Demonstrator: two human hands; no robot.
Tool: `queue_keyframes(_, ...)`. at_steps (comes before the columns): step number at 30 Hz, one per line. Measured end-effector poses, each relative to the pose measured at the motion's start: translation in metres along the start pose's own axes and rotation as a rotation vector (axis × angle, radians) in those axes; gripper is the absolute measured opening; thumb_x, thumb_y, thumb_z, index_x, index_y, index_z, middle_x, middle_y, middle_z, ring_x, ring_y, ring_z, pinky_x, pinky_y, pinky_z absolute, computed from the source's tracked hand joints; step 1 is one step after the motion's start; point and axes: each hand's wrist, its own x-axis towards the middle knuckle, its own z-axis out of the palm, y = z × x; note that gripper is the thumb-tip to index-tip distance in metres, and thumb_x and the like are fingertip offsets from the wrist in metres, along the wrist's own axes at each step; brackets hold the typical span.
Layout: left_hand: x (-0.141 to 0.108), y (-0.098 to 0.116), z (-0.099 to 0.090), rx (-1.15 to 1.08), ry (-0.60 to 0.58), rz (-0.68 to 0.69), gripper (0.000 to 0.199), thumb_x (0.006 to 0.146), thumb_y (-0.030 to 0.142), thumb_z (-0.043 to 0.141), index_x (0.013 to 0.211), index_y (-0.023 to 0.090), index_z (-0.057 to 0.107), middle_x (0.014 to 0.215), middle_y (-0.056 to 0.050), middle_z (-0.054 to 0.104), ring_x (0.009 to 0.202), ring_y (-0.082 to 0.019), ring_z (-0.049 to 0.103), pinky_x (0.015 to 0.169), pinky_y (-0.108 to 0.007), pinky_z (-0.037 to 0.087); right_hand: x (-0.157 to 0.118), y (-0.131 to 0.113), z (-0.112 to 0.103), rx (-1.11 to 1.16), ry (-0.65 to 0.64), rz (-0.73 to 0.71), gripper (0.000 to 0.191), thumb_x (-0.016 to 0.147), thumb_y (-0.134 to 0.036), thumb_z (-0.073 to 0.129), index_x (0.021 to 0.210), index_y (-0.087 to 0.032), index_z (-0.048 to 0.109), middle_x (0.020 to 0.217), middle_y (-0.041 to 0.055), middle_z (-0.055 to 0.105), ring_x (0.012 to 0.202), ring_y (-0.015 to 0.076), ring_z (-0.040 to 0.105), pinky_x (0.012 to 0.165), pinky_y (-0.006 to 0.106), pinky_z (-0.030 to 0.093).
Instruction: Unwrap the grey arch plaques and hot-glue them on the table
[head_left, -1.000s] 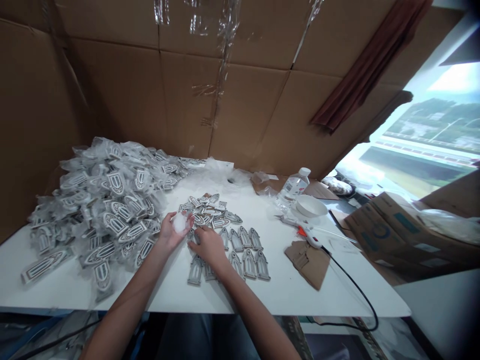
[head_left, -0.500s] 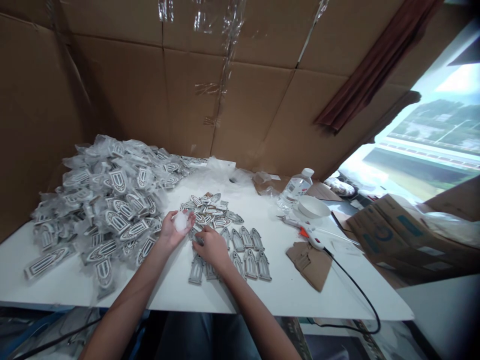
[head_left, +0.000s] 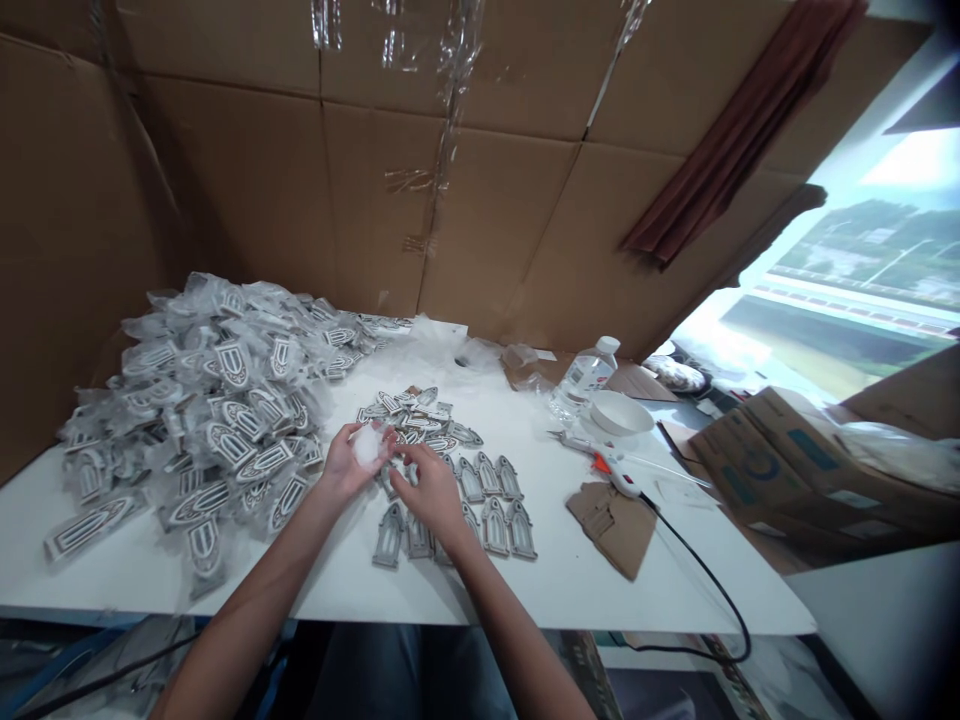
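Remotely, I'm cupping white wad [head_left: 367, 446] in upturned left hand [head_left: 340, 474], favouring light hold; right hand [head_left: 433, 490] is curling nearby above arched pieces [head_left: 495, 526], pinch unclear.

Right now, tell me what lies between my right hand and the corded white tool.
In the head view, grey arched pieces lie beside the right hand, then bare tabletop up to the tool.
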Motion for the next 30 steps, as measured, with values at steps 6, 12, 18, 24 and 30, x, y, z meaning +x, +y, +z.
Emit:
queue_keyframes(6,0.000,-0.020,0.027,0.015,-0.049,-0.056,0.023,0.080,0.021,0.041,0.091,0.009,0.057,0.086,-0.014,0.066,0.084,-0.023,0.067,0.070,-0.034,0.056,-0.002,-0.001,-0.008,0.056,0.086,0.017,0.030,0.072,-0.032,0.066,0.099,-0.020,0.062,0.090,0.0003,0.061,0.076,0.0128,0.053,0.066,0.023,0.037)
queue_keyframes(12,0.007,-0.047,0.037,-0.023,-0.029,-0.053,0.022,0.081,0.022,0.040,0.088,0.010,0.057,0.083,-0.013,0.066,0.086,-0.024,0.067,0.078,-0.038,0.055,-0.005,0.014,-0.011,0.138,0.083,0.150,0.009,0.070,-0.023,0.062,0.076,-0.017,0.060,0.076,-0.0006,0.060,0.066,0.0107,0.050,0.062,0.022,0.034)
queue_keyframes(18,0.010,-0.058,0.031,-0.056,0.006,-0.049,0.023,0.081,0.021,0.039,0.091,0.009,0.056,0.086,-0.014,0.065,0.082,-0.023,0.067,0.074,-0.036,0.056,-0.007,0.029,-0.014,0.382,0.045,0.208,0.005,0.069,-0.020,0.058,0.072,-0.016,0.057,0.071,-0.0016,0.059,0.056,0.0076,0.045,0.056,0.021,0.034)
queue_keyframes(24,0.005,-0.054,0.025,-0.093,0.032,-0.070,0.023,0.079,0.019,0.041,0.094,0.009,0.055,0.098,-0.017,0.063,0.090,-0.025,0.066,0.072,-0.033,0.057,-0.008,0.066,-0.053,0.538,0.225,0.292,0.020,0.073,-0.035,0.058,0.080,-0.016,0.057,0.073,0.0006,0.057,0.055,0.0093,0.045,0.049,0.021,0.037)
queue_keyframes(30,0.005,-0.055,0.024,-0.113,0.031,-0.075,0.023,0.078,0.019,0.042,0.094,0.008,0.055,0.101,-0.018,0.062,0.092,-0.026,0.065,0.072,-0.035,0.057,-0.020,0.103,-0.082,0.310,0.227,0.377,0.025,0.075,-0.022,0.049,0.089,-0.016,0.069,0.083,0.0051,0.064,0.070,0.0140,0.054,0.064,0.024,0.045)
